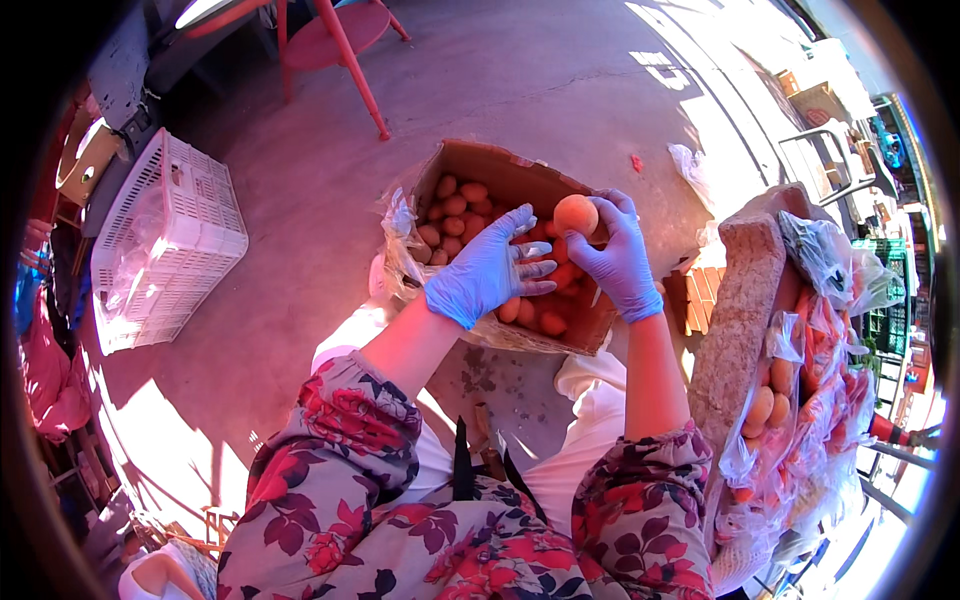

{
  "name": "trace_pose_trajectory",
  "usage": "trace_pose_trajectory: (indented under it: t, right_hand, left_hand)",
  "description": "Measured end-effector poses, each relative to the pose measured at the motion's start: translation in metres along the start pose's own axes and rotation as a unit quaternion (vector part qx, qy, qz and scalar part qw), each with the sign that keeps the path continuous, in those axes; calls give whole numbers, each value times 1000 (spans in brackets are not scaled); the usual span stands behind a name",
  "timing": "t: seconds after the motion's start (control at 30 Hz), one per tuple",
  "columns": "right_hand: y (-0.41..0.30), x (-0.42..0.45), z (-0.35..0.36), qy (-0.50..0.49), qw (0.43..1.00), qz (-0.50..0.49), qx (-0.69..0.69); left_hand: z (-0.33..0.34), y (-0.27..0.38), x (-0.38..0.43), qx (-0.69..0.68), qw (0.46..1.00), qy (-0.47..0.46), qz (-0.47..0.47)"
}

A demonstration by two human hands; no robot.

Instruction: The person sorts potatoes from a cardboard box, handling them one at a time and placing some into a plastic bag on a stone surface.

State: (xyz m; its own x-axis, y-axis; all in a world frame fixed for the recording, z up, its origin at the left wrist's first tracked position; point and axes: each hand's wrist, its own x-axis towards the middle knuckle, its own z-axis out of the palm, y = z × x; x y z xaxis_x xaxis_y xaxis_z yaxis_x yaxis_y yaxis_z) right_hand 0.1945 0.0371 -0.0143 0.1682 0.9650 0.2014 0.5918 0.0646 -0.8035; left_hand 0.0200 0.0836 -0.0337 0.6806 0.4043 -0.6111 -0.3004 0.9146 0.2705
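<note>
An apricot-like orange fruit (pixel 576 215) is pinched between the thumb and fingers of my right hand (pixel 619 255), above the right part of a cardboard box (pixel 517 176). My left hand (pixel 487 266), palm turned inward, hovers over the middle of the box with its fingers apart and nothing in them. Both hands wear thin blue gloves. Inside the box lie many similar orange fruits (pixel 452 225), partly hidden under my hands. Crumpled clear plastic (pixel 401 240) hangs over the box's left edge.
A white plastic crate (pixel 172 247) stands on the floor at left. A red stool (pixel 341 37) is farther off. To my right, bagged fruit (pixel 769 405) and other plastic bags sit beyond a rough-edged ledge (pixel 750 300). A small brown slatted block (pixel 697 296) lies between box and ledge.
</note>
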Motion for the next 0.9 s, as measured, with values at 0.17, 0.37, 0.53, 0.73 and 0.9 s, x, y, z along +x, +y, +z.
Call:
trace_pose_trajectory:
  t: [0.17,0.37,0.53,0.73,0.9]
  right_hand:
    - [-61,-58,-9,-54,984,-116,-121]
    - [-22,-85,-16,-18,958,8,285]
    - [-12,-65,-23,-14,987,52,151]
    - [11,-51,-14,-67,938,185,287]
    - [8,-50,-19,-116,926,202,295]
  left_hand:
    - [19,-23,-2,-97,966,-229,-69]
    - [17,-27,-8,32,975,-213,-61]
    - [13,-28,9,170,958,-171,154]
    - [20,-29,22,233,946,-46,222]
    - [22,-27,19,258,946,-10,196]
